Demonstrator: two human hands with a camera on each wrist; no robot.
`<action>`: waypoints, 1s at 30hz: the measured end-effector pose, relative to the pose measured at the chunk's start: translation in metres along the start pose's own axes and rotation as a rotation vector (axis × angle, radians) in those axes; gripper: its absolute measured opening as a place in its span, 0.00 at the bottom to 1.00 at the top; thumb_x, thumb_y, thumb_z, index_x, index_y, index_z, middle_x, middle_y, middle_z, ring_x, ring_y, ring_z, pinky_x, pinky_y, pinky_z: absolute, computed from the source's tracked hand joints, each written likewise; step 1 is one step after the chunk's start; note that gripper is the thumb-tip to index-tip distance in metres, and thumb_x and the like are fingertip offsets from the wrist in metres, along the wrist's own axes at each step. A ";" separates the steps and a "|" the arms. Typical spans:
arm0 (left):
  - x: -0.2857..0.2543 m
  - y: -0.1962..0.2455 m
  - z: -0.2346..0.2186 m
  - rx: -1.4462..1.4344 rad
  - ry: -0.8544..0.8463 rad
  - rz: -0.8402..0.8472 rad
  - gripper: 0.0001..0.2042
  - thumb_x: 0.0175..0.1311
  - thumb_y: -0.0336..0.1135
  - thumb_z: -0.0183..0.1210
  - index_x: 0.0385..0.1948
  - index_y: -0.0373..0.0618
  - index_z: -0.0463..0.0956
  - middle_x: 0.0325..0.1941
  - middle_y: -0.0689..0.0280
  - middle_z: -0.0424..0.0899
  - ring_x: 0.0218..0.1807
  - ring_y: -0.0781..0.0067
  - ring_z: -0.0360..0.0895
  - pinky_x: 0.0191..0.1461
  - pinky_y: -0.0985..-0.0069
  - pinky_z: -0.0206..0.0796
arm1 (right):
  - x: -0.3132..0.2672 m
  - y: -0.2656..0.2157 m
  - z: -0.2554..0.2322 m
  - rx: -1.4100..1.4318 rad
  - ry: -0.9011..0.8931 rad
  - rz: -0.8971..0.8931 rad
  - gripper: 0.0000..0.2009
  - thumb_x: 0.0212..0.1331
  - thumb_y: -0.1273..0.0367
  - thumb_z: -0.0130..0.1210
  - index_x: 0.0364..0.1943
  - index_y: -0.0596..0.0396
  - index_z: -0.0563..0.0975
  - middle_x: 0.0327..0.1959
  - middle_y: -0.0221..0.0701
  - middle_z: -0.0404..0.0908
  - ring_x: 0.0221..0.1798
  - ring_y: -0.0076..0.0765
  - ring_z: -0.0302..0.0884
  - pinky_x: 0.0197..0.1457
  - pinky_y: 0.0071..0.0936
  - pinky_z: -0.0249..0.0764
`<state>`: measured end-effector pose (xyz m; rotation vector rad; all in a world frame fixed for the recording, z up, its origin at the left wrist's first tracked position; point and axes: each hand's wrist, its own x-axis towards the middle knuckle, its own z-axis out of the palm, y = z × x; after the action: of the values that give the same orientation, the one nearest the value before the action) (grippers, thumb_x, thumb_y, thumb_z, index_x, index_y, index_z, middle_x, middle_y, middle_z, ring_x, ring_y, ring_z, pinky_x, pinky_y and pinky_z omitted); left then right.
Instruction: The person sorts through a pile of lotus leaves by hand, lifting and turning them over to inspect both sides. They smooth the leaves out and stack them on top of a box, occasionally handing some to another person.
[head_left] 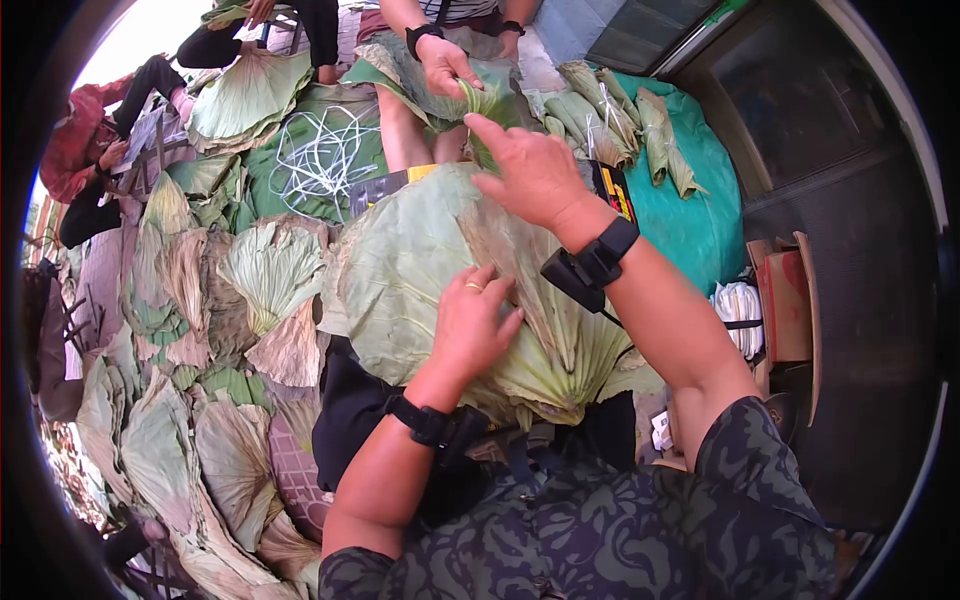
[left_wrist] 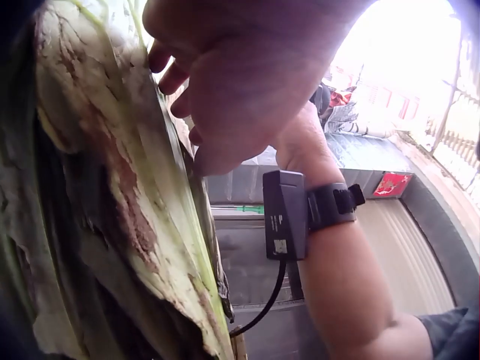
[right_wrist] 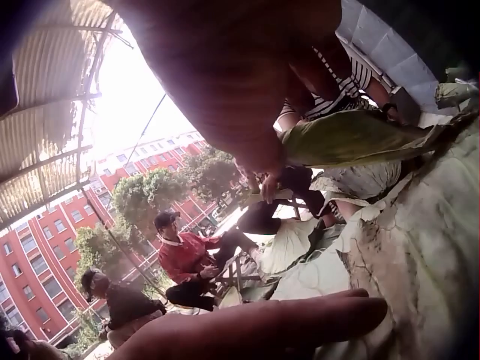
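A large pale green-brown dried leaf (head_left: 400, 260) lies spread in front of the wearer, its ribs gathering at the near end. My left hand (head_left: 475, 325) rests on it with bent fingers; in the left wrist view that hand (left_wrist: 240, 82) is beside the leaf's ribbed surface (left_wrist: 142, 202). Above the far part of the leaf is my right hand (head_left: 540, 180), index finger and thumb extended. Its index fingertip is close to a greener leaf (head_left: 490, 100) gripped by a person opposite; contact is unclear. The right wrist view shows this greener leaf (right_wrist: 352, 139) beyond my hand (right_wrist: 225, 90).
More dried leaves (head_left: 275, 270) cover the ground at left, near white string (head_left: 320, 155). Rolled leaf bundles (head_left: 665, 145) lie on a teal sheet (head_left: 700, 225) at right, with a cardboard box (head_left: 785, 305) nearer. Other people sit opposite and at far left.
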<state>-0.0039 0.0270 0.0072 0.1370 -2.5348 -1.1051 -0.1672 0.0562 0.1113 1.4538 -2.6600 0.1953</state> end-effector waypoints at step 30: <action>-0.001 0.003 -0.007 -1.598 0.099 -0.575 0.25 0.65 0.36 0.49 0.62 0.49 0.51 0.48 0.60 0.72 0.45 0.66 0.73 0.47 0.71 0.68 | -0.217 -0.040 -0.016 1.505 0.312 0.878 0.22 0.58 0.72 0.52 0.55 0.70 0.64 0.40 0.37 0.77 0.37 0.28 0.76 0.39 0.23 0.73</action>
<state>-0.0004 0.0248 0.0131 0.4351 -0.8768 -2.7817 -0.0164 0.2172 0.0961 -0.0272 -2.4626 2.5115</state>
